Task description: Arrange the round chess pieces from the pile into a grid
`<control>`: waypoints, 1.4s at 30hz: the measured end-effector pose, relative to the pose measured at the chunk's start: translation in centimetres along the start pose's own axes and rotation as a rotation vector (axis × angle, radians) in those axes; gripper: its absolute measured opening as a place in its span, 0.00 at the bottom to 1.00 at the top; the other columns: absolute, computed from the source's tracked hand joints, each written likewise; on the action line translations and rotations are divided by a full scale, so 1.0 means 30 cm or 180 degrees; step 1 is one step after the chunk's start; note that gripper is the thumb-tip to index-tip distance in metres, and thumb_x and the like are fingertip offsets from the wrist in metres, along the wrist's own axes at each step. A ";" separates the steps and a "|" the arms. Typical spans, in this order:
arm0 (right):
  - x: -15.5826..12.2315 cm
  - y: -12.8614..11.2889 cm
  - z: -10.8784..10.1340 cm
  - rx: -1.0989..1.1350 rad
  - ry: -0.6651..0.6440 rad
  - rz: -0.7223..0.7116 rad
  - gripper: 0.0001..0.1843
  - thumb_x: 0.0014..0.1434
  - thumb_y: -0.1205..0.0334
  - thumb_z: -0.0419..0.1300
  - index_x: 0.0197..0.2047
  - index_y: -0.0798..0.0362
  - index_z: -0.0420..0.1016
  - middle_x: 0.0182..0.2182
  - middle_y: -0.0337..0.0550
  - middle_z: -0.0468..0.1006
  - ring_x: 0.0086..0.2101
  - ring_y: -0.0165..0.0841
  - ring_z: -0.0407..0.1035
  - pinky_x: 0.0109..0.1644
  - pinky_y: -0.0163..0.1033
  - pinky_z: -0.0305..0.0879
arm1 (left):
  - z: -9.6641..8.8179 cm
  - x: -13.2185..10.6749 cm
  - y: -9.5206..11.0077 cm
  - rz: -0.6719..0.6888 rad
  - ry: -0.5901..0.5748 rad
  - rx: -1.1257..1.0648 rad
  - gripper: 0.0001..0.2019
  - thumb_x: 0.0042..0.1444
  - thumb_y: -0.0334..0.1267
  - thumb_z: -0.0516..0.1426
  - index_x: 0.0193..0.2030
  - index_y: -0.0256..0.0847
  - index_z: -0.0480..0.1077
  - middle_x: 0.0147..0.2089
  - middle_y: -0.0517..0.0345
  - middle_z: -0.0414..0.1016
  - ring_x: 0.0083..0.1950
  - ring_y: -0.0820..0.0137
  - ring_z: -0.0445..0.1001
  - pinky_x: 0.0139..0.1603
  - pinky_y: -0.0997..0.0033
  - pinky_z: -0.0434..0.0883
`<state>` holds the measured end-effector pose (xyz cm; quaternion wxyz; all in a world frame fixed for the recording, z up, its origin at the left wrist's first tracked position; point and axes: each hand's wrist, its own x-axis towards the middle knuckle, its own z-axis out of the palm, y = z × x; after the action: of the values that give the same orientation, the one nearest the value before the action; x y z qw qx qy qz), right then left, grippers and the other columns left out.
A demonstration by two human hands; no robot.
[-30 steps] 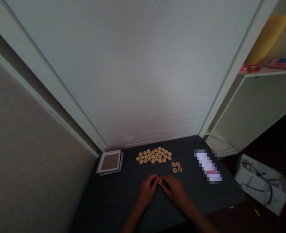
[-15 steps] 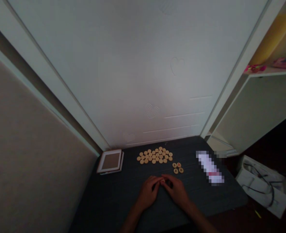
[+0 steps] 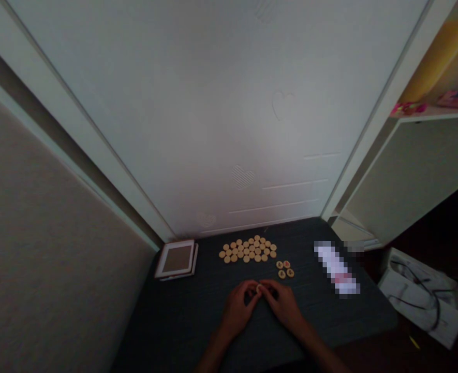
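Pinching a pale disc [image 3: 259, 288] between the fingers of left hand [image 3: 237, 306] and right hand [image 3: 284, 305], over the dark bench [image 3: 182, 321], near four marked discs [image 3: 285, 269] and the big pile [image 3: 248, 249].

On the dark flat desk [image 3: 197, 321], a cluster of pale round wooden discs [image 3: 248, 249] lies at the back. A square white-framed board [image 3: 176, 259] lies to its left, and four marked round wooden discs [image 3: 285, 269] lie just to its front right. In front of these, the left hand [image 3: 238, 308] and right hand [image 3: 285, 305] meet on a small pale round disc [image 3: 259, 288].
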<state>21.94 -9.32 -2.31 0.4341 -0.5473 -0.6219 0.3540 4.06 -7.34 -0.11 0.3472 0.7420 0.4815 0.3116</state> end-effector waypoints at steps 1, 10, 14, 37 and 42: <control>0.001 -0.004 -0.002 -0.0014 -0.0027 -0.0023 0.19 0.67 0.45 0.57 0.50 0.48 0.80 0.42 0.46 0.85 0.41 0.40 0.80 0.48 0.41 0.75 | 0.001 0.000 -0.002 -0.0016 -0.0001 -0.0024 0.11 0.65 0.46 0.57 0.48 0.47 0.74 0.42 0.58 0.82 0.41 0.65 0.79 0.46 0.65 0.75; 0.004 -0.025 -0.018 -0.0021 -0.0137 -0.0118 0.18 0.67 0.47 0.57 0.50 0.47 0.80 0.41 0.43 0.85 0.37 0.36 0.80 0.43 0.39 0.75 | 0.003 -0.002 -0.031 0.0035 -0.0085 -0.0031 0.12 0.66 0.43 0.56 0.54 0.47 0.72 0.47 0.55 0.81 0.45 0.63 0.79 0.49 0.63 0.75; 0.006 -0.012 -0.014 -0.0098 -0.0111 -0.0051 0.18 0.66 0.45 0.58 0.47 0.47 0.81 0.39 0.43 0.85 0.37 0.36 0.80 0.43 0.38 0.75 | -0.002 -0.005 -0.017 0.0224 -0.0091 0.0078 0.11 0.67 0.42 0.54 0.53 0.48 0.73 0.46 0.57 0.81 0.43 0.65 0.78 0.48 0.64 0.75; -0.012 -0.015 -0.015 -0.0303 -0.0036 -0.0159 0.15 0.65 0.50 0.59 0.49 0.47 0.80 0.40 0.42 0.85 0.35 0.35 0.79 0.44 0.39 0.74 | -0.021 -0.010 0.036 0.0415 -0.0013 0.0112 0.14 0.69 0.43 0.52 0.54 0.47 0.74 0.45 0.55 0.80 0.42 0.65 0.78 0.46 0.66 0.75; -0.017 -0.022 -0.012 -0.0307 0.0006 -0.0115 0.15 0.64 0.49 0.60 0.47 0.47 0.80 0.39 0.42 0.85 0.34 0.35 0.79 0.43 0.39 0.74 | -0.015 -0.014 0.021 0.0463 -0.0054 0.0094 0.12 0.68 0.41 0.53 0.53 0.48 0.74 0.48 0.57 0.80 0.44 0.66 0.78 0.48 0.67 0.75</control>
<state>22.04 -9.93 -1.66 0.4142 -0.5565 -0.6476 0.3152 3.87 -7.81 0.62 0.3167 0.7827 0.4279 0.3225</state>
